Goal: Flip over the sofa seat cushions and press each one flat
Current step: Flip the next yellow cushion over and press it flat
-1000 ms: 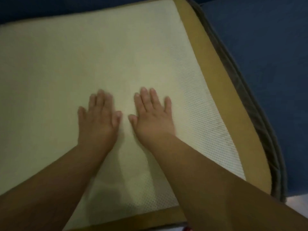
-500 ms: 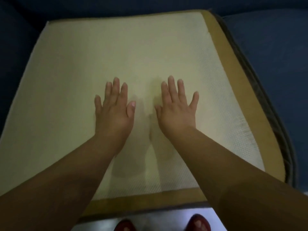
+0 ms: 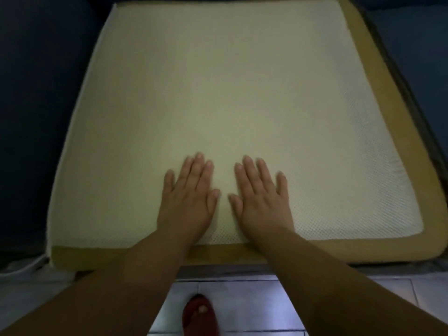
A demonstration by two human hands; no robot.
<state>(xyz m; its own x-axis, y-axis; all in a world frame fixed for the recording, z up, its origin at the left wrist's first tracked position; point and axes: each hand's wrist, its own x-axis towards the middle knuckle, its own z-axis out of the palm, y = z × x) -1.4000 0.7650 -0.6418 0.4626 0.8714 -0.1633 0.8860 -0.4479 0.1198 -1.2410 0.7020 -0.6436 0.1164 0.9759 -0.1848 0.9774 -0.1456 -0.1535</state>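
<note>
A person's two bare hands press down on a square sofa seat cushion [image 3: 218, 81], its cream mesh-fabric face turned up and framed along the front and right sides by a mustard-tan fabric border [image 3: 400, 248]. The cushion lies in the seat of a dark blue fabric sofa [image 3: 36, 93] and fills most of the head camera's view. The left hand [image 3: 188, 197] and right hand [image 3: 261, 197] lie palm down just beside each other near the cushion's front edge, thumbs nearly meeting, fingers straight and slightly spread, gripping nothing. Both wrists cross the border. Below the sofa front, a pale tiled floor [image 3: 254, 309] shows between the forearms, with a dark red slipper [image 3: 198, 314] on it, a toe showing
</note>
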